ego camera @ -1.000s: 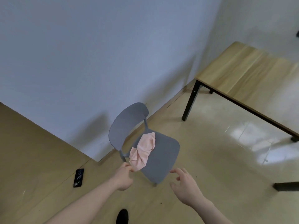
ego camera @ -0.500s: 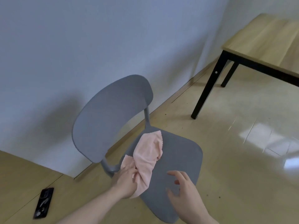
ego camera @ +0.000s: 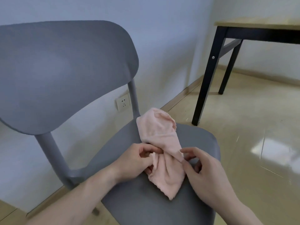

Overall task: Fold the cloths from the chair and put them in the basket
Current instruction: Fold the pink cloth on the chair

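A sparse indoor room, home or office: plain pale wall [ego camera: 162, 38] with a socket [ego camera: 123, 102], glossy tiled floor [ego camera: 259, 143], wooden table [ego camera: 259, 24], grey chair [ego camera: 65, 70]

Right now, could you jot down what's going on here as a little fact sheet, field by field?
cloth: pink cloth, crumpled, lying on the chair seat
chair: grey chair, standing by the wall
left hand: left hand pinches the cloth's left edge
right hand: right hand pinches the cloth's right edge
basket: not in view
background: wooden table with black legs; wall socket
folding: not yet done
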Motion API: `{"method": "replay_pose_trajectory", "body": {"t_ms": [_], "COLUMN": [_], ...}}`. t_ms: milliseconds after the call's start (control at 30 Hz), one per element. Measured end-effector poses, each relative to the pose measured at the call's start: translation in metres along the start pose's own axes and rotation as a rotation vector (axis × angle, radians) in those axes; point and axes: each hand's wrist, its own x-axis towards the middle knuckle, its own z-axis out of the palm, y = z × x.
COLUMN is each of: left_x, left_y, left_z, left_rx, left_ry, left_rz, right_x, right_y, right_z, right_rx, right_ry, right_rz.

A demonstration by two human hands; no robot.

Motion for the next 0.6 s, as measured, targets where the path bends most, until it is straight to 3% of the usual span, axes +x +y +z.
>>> {"method": "replay_pose_trajectory", "body": {"t_ms": [167,267,467,600], "left_x": [-0.009,-0.013,-0.025,-0.038], "left_y": [-0.015,-0.017,-0.007,0.019], "left_z": [0.012,0.021,0.01,0.01], "left_rx": [0.302,0.474,0.405,0.257], "left_ry": [0.087,0.194,0.632,0.656], "left_rz": [0.266,0.46,0.591,0.679], "right_x": [0.0,0.0,0.001,-0.001], "right_y": [0.013,0.014,0.011,0.014], "right_z": [0.009,0.008,-0.011,-0.02], "right_rx": [-0.09,0.04,0.113,0.157], "right_ry": [0.042,0.11,0.152,0.202], "right_rz": [-0.139,-0.087,0.053,0.124]}}
